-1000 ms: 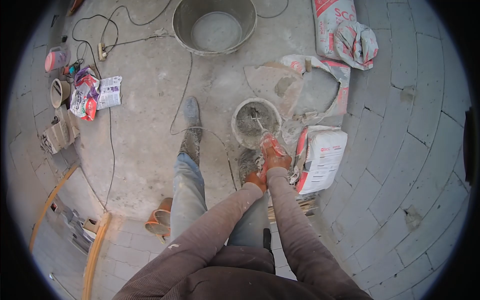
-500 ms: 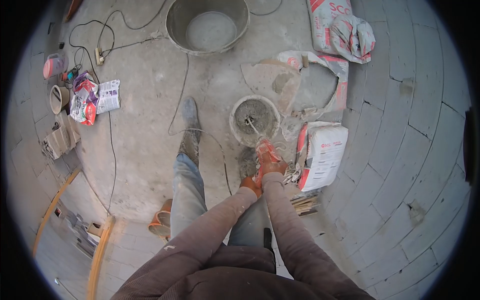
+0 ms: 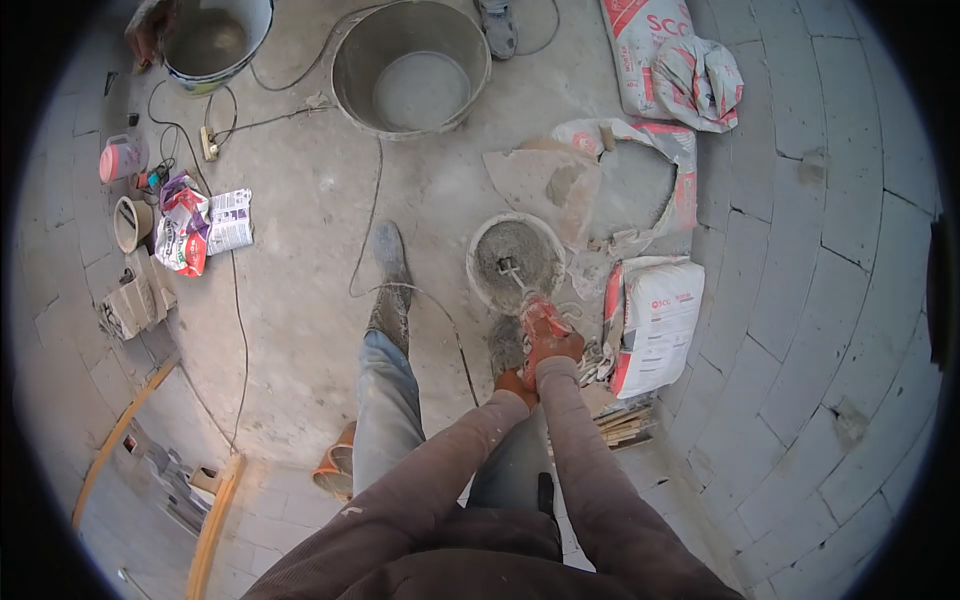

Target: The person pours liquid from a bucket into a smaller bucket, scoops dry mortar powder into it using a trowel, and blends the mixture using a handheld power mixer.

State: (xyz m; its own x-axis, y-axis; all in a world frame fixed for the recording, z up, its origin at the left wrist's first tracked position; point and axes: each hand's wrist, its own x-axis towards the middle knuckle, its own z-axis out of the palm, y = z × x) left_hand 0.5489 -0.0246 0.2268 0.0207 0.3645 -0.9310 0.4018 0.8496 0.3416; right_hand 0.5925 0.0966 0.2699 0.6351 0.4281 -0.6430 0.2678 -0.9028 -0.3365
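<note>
My right hand (image 3: 556, 347) is wrapped round the body of a red, mortar-smeared power drill (image 3: 538, 312). Lower down, at the rear of the drill, my left hand (image 3: 517, 385) is closed on it, partly hidden behind the right forearm. A pale mixing shaft (image 3: 513, 271) runs from the drill into a round bucket (image 3: 474, 262) of grey wet mortar (image 3: 530, 246). The end of the shaft shows near the middle of the mortar. Just right of my hands stands a white and red cement bag (image 3: 662, 318).
A large tub (image 3: 345, 75) with a pale bottom stands ahead. Another person's shoe (image 3: 497, 30) is beside it, and a smaller bucket (image 3: 262, 35) is at upper left. A black cable (image 3: 440, 297) crosses the floor near my boot (image 3: 390, 255). An opened bag (image 3: 684, 190) lies before the block wall (image 3: 800, 270).
The view has shifted slightly, bringing more of the far floor in. A bucket at upper left and another person's shoe have come into view. Both hands still grip the drill over the mortar.
</note>
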